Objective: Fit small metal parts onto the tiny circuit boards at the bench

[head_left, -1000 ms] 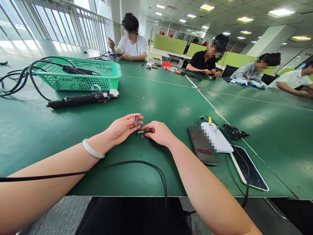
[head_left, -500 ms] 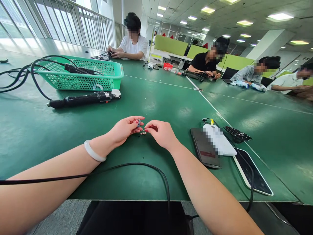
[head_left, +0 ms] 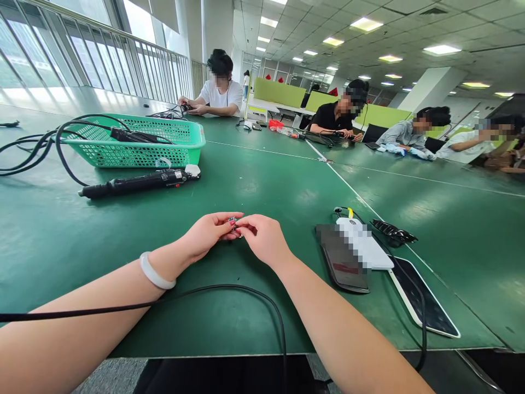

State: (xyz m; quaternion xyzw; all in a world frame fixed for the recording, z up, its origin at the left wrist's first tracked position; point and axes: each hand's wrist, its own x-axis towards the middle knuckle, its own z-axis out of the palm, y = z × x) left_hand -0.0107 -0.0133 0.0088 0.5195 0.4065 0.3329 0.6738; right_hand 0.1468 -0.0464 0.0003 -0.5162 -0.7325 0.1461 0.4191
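My left hand point(head_left: 209, 234), with a white bangle on its wrist, is closed on a small grey-blue part point(head_left: 232, 220) pinched between thumb and fingers. It is too small to name. My right hand point(head_left: 262, 235) touches the left fingertips, its thumb and index finger pinched together at the part. Whatever the right fingers hold is too small or hidden to make out. Just below the fingertips, a few tiny pale bits point(head_left: 240, 235) are partly covered by the hands. Both hands are low over the green table point(head_left: 254, 312).
A black electric screwdriver point(head_left: 135, 183) lies before a green basket point(head_left: 139, 158) with cables. At right are a black phone point(head_left: 344, 273), a white power bank point(head_left: 369, 246), a white-edged tablet point(head_left: 426, 301) and black crumpled plastic point(head_left: 394, 232). A black cable point(head_left: 229, 287) crosses my left forearm. Several people sit beyond.
My right hand has moved left, so its fingertips now meet the left hand at the small part. The gap between the hands has closed. The camera view has tilted up slightly.
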